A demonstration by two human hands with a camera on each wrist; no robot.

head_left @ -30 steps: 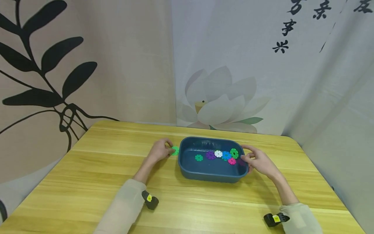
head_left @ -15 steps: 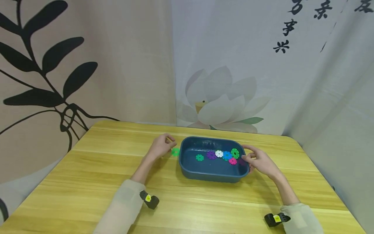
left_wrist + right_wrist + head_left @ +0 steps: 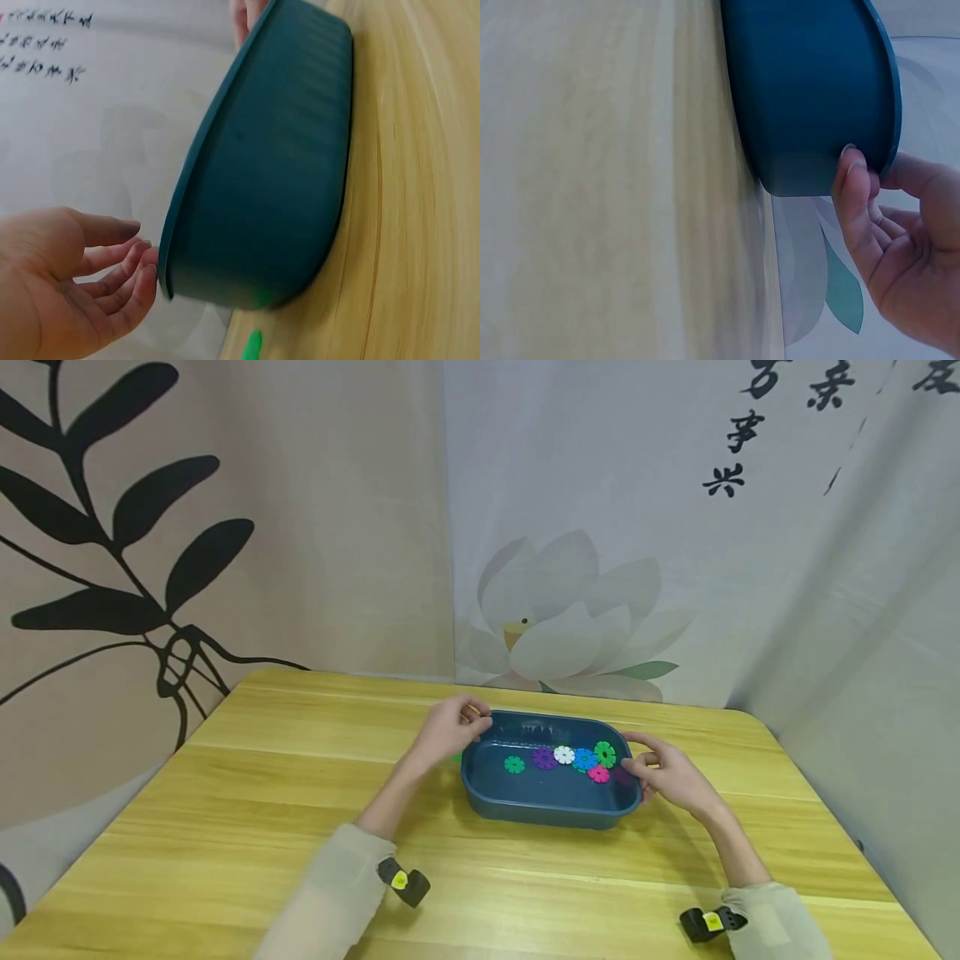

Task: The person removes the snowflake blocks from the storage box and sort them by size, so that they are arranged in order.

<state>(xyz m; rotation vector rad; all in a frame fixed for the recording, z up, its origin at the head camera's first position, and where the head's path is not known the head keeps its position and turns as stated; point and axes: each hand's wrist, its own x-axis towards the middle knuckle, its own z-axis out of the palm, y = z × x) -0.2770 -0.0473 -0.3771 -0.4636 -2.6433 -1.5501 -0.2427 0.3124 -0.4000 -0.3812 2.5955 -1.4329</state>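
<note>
A blue plastic tub [image 3: 551,817] sits on the table with several coloured snowflake discs inside. Among them are a green disc [image 3: 514,764], a purple disc [image 3: 544,758], a white disc [image 3: 564,755] and a pink disc [image 3: 598,773]. My right hand [image 3: 667,777] grips the right end of the tub, thumb over the rim and fingers [image 3: 853,180] against the outer wall. At the far left corner, my left hand [image 3: 446,728] is right at the rim, fingers [image 3: 124,289] loosely bent, and no disc shows in it. Outside the tub's left end lies another green disc [image 3: 253,346], mostly hidden in the head view.
The wooden table [image 3: 247,793] spreads around the tub on all sides. Behind it hangs a curtain [image 3: 360,527] with a printed plant, a lotus and black characters. A black camera [image 3: 405,882] is strapped on the left sleeve, another camera [image 3: 711,923] on the right.
The left hand has lifted off the green disc outside the tub and moved right, to the far left corner of the rim. The right hand keeps its hold; the tub stays in place.
</note>
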